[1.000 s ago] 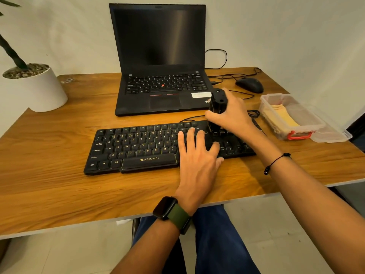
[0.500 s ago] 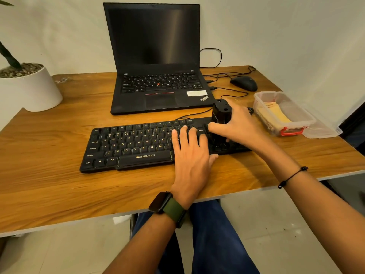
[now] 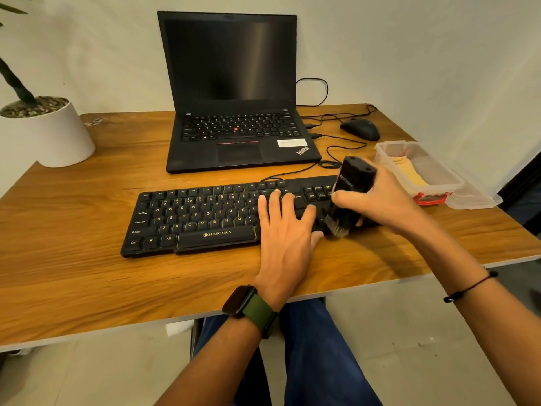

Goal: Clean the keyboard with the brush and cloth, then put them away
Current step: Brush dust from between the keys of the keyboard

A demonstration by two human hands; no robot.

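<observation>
Black keyboard [image 3: 205, 218] sits near the tabletop's [image 3: 73, 230] front edge. Right hand [image 3: 389, 200] has fingers wrapped round the brush [image 3: 351, 194], bristles down on the keyboard's right end. Left hand [image 3: 285, 227] lies flat on the keys, fingers spread. Cloth [image 3: 409, 174] is in the clear box [image 3: 448, 177] by the right edge.

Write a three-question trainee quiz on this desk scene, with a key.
1. True or false: the left hand lies flat on the keyboard.
2. Which hand grips the brush? A left, B right, C neither.
3. Fill in: the yellow cloth lies in the clear ____ at the desk's right.

Key
1. True: its fingers are straight, spread over the keys.
2. B: the right hand is wrapped round the brush, whose bristles touch the keyboard's right end.
3. Box.
</observation>
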